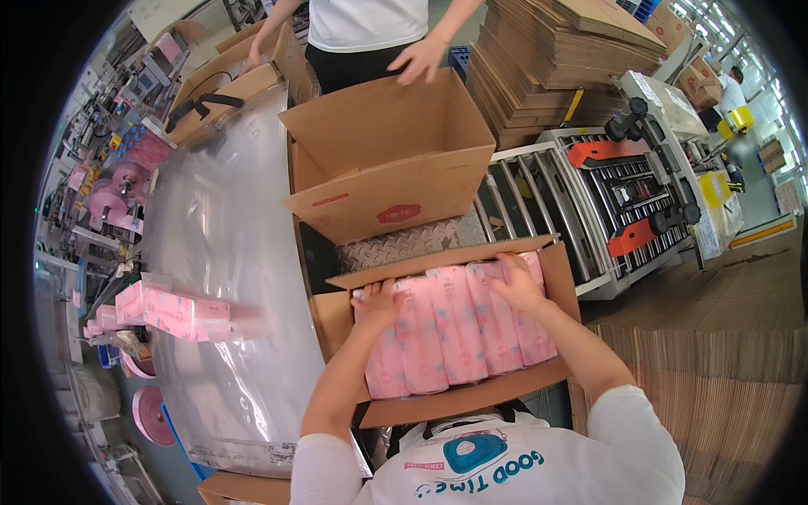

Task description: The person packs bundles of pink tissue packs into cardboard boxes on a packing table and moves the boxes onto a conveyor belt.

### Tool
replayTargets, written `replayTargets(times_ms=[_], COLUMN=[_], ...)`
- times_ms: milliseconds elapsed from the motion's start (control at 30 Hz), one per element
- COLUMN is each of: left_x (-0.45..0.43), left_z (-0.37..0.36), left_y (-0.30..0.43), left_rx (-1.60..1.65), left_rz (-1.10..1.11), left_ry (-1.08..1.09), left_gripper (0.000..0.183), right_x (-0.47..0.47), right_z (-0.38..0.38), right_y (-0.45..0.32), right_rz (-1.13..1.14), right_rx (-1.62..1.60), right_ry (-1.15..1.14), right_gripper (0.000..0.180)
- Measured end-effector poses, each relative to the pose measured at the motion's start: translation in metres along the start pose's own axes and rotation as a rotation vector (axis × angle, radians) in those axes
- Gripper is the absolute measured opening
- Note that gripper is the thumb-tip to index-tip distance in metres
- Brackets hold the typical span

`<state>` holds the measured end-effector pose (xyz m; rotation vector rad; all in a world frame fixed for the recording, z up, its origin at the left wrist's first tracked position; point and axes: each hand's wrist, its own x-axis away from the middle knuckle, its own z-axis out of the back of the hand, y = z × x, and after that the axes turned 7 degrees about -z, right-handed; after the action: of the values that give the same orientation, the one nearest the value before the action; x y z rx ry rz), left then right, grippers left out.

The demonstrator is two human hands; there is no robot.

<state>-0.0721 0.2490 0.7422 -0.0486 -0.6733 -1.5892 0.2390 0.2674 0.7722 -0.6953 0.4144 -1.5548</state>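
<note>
An open cardboard carton [470, 394] in front of me holds a row of several pink plastic-wrapped packs [457, 334], which look like tissue packs. My left hand [379, 307] lies on the far end of the leftmost packs, fingers spread over their tops. Toward the right end of the row, my right hand [521, 284] touches the packs with its fingers apart, its fingertips by the carton's far flap. Neither hand lifts a pack. Beyond stands a second open carton [391, 183]; a co-worker's hand [420, 60] hovers over its far rim.
A shiny metal table [214, 221] runs along the left, with pink packs [183, 312] at its outer edge. A roller conveyor [521, 189] leads right to a machine with orange parts [606, 153]. Flattened cardboard is stacked at the back [536, 69] and lower right [694, 404].
</note>
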Motion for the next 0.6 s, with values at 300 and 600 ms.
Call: replayTargets(times_ms=[300, 600], left_x=[0.195, 0.213], left_z=[0.003, -0.022], left_y=[-0.035, 0.078], left_rx=[1.234, 1.365], left_rz=[0.315, 0.313], left_ry=[0.050, -0.065], left_gripper=[0.041, 0.052], right_x=[0.106, 0.039], right_z=[0.116, 0.175], right_y=[0.039, 0.114], right_rz=[-0.245, -0.083], right_rx=[0.497, 0.687], right_ry=[-0.137, -0.131], right_gripper=[0.043, 0.040])
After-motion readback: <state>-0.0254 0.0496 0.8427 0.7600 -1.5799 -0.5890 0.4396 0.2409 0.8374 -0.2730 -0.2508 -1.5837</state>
